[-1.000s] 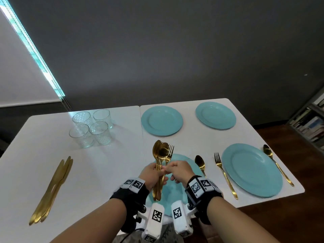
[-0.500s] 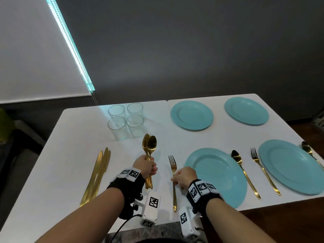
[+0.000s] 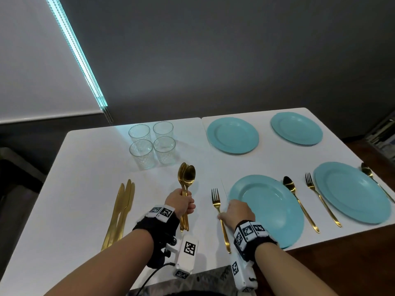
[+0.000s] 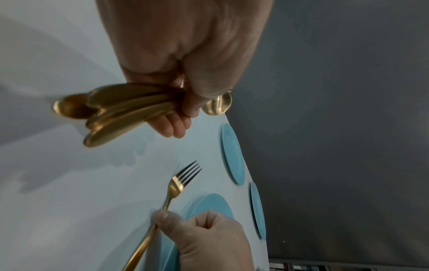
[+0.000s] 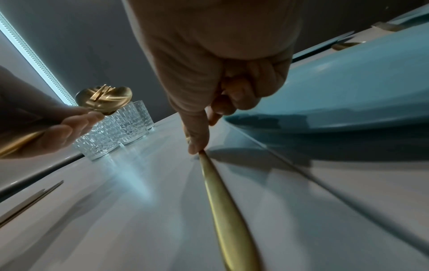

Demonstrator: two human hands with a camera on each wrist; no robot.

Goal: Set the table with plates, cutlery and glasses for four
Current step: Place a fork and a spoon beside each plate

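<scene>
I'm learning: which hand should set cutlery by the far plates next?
Probably right hand: nearer the far round blue plates, pinching only the laid gold fork; left hand grips gold cutlery.

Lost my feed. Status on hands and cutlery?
Left hand grips bundled cutlery upright. Right hand touching fork, flat left of near plate. Nothing in the way.

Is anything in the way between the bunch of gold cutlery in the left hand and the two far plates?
Nothing visible: bare table lies between the cutlery bunch and the far plates. The glasses stand off to the left.
</scene>
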